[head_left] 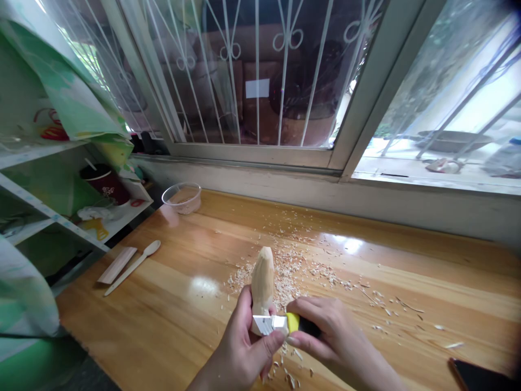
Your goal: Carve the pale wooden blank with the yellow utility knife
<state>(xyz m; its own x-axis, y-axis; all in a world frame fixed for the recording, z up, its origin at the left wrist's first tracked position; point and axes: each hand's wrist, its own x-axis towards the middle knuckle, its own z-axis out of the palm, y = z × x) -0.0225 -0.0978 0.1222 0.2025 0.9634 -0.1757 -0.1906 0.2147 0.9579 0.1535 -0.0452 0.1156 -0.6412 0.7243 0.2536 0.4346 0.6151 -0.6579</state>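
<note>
Pale, tapered, carved wooden piece (263,277) sits in the left hand (250,342), fingers wrapped round its near end, over the brown wooden table (171,326). Long axis points away toward window, tip far. Right hand (331,331) grips the yellow-and-black-handled, silver-bladed knife (292,322) from the right; blade lies crosswise over the wood's near part, roughly square to its axis. Left hand nearer the wood; left thumb at blade's base, right wrist angled in from lower right.
</note>
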